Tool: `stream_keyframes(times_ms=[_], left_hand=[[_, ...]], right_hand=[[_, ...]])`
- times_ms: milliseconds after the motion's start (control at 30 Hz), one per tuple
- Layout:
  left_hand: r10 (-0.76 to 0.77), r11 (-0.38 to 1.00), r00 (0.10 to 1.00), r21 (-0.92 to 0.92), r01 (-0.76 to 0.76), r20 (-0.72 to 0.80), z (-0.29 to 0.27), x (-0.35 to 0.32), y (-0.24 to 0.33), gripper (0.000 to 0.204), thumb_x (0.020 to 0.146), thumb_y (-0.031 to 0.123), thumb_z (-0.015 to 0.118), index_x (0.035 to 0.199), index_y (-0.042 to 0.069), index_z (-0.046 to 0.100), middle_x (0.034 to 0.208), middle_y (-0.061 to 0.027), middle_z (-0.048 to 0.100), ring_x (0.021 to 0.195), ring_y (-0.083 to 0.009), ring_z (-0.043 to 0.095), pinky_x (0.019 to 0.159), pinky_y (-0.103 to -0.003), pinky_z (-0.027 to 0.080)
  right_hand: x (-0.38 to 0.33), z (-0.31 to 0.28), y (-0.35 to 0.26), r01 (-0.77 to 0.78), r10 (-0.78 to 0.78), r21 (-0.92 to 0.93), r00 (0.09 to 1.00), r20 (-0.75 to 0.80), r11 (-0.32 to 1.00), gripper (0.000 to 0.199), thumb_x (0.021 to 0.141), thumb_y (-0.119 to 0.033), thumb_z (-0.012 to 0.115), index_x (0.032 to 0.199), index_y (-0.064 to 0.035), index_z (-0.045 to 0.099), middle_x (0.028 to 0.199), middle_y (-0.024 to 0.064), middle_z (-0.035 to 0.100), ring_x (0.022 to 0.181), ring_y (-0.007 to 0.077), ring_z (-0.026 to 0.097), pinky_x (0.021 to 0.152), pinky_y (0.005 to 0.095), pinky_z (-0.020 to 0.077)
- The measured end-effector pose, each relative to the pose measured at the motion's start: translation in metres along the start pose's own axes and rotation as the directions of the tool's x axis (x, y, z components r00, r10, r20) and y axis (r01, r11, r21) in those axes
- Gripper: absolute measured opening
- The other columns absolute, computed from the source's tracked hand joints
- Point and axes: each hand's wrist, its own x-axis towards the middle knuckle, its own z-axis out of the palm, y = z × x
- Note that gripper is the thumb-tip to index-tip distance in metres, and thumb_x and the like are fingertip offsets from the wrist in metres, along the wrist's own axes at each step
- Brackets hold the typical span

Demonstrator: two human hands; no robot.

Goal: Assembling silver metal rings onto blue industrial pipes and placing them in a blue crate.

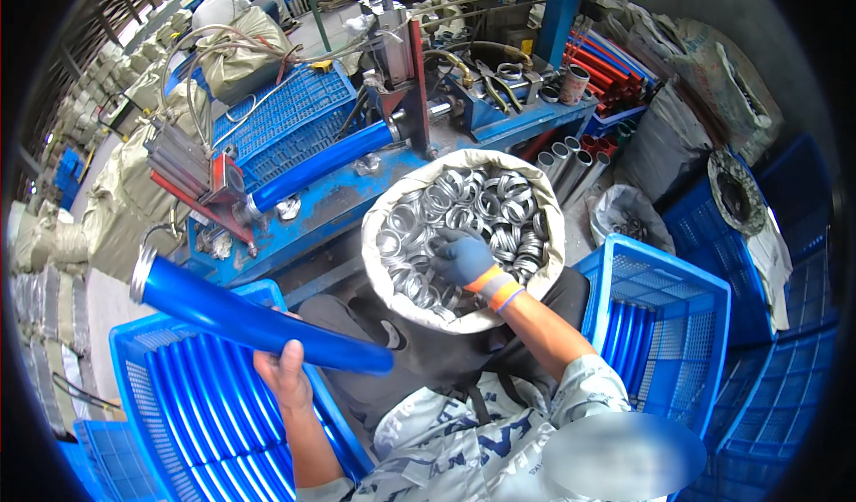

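Note:
My left hand [285, 373] is closed round a long, glossy blue tube [241, 319], held at a slant above the left crate. A silver metal ring [141, 275] sits at the tube's upper-left end. In front of me, a round white cloth sack [379, 283] with a rolled rim is full of loose silver metal rings [513, 201]. My right hand [465, 259], in a grey-blue glove with an orange cuff, reaches into it. Its fingers are bent down among the rings; their tips are partly hidden, so what they grip cannot be made out.
Blue crates of blue tubes stand at my left [125, 350] and right [713, 315]. Beyond the sack is a blue workbench [312, 221] with a clamped blue tube [321, 170] and pliers [499, 92]. Red tubes [597, 65] and bags lie at right; another person [220, 9] is far left.

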Motion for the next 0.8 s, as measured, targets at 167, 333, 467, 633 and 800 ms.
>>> stream_keyframes(times_ms=[167,333,467,633,800], left_hand=[[-0.228,0.923,0.968,-0.338,0.182,-0.102,0.015,-0.012,-0.025,0.051,0.107,0.028,0.076,0.149,0.004,0.06,0.137,-0.0176,0.074,0.122,-0.0313,0.076,0.1,-0.048,0.066],[-0.397,0.793,0.912,-0.54,0.281,-0.108,0.037,-0.017,-0.062,0.054,0.109,0.036,0.075,0.151,0.007,0.059,0.142,-0.0146,0.072,0.125,-0.029,0.075,0.101,-0.046,0.066],[-0.371,0.8,0.922,-0.542,0.256,-0.112,0.04,-0.018,-0.063,0.055,0.11,0.037,0.074,0.152,0.006,0.058,0.143,-0.0152,0.072,0.125,-0.0297,0.074,0.102,-0.046,0.066],[-0.341,0.827,0.928,-0.516,0.221,-0.15,0.043,-0.007,-0.063,0.041,0.109,0.028,0.074,0.143,0.007,0.063,0.137,-0.015,0.074,0.122,-0.0328,0.076,0.102,-0.054,0.065],[-0.335,0.787,0.935,-0.58,0.21,-0.116,0.021,0.003,-0.069,0.042,0.111,0.032,0.071,0.144,0.006,0.065,0.14,-0.015,0.074,0.124,-0.0324,0.075,0.107,-0.052,0.063]], right_hand=[[-0.024,-0.047,-0.031,-0.306,0.192,0.952,0.934,0.3,0.002,0.035,0.106,-0.013,0.075,0.137,0.0032,0.077,0.147,0.015,0.073,0.137,0.0202,0.066,0.114,0.0347,0.0519],[-0.047,-0.078,-0.063,-0.22,0.131,0.972,0.969,0.208,0.087,0.05,0.1,-0.001,0.078,0.149,-0.0017,0.067,0.146,0.0085,0.072,0.126,0.016,0.071,0.111,0.0363,0.0583],[-0.042,-0.084,-0.084,-0.123,0.107,0.989,0.986,0.131,-0.081,0.079,0.092,0.007,0.085,0.163,0.002,0.051,0.154,0.0155,0.065,0.135,0.0251,0.068,0.111,0.0369,0.0592],[-0.035,-0.095,-0.094,-0.251,0.154,0.967,0.958,0.242,0.046,0.085,0.088,-0.001,0.092,0.164,0.0042,0.053,0.151,0.0129,0.069,0.132,0.0222,0.069,0.115,0.0392,0.0553],[0.006,-0.103,-0.1,-0.295,0.016,0.948,0.955,0.295,0.123,0.084,0.084,0.007,0.089,0.161,0.0049,0.055,0.152,0.0118,0.068,0.135,0.0215,0.067,0.117,0.0377,0.0542]])
